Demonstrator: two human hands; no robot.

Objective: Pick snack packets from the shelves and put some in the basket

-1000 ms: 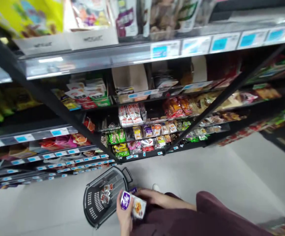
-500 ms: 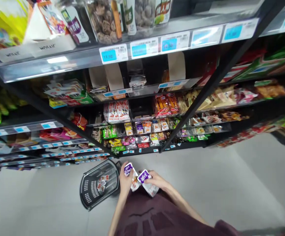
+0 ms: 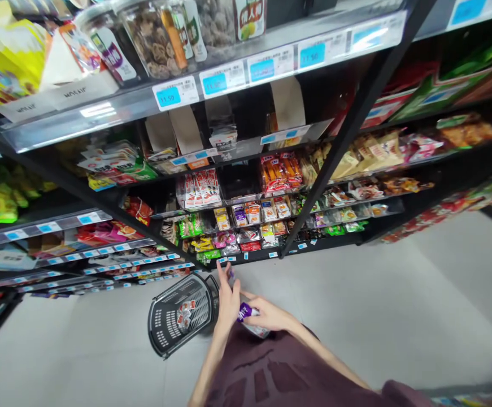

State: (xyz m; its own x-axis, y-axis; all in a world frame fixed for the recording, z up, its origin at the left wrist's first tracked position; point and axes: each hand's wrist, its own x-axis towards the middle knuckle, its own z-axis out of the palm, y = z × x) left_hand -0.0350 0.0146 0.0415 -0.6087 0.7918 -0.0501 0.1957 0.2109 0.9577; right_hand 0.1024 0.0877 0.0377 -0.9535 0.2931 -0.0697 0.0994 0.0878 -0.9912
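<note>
Above black shopping basket (image 3: pixel 173 325) on floor: right hand (image 3: pixel 266 316) clamped on purple-topped snack packet (image 3: pixel 248 312); left hand (image 3: pixel 227 297) fingers extended, grip unclear.

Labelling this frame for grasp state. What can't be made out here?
- Left hand, head view: seen from the back, so what it grips is mostly hidden; only a purple tip shows above the fingers.
- Packet in right hand: fingers cover most of it, print too small to read.
- Wrapped items in the basket: too small to identify.
- Lower shelf price tags: blurred.
</note>
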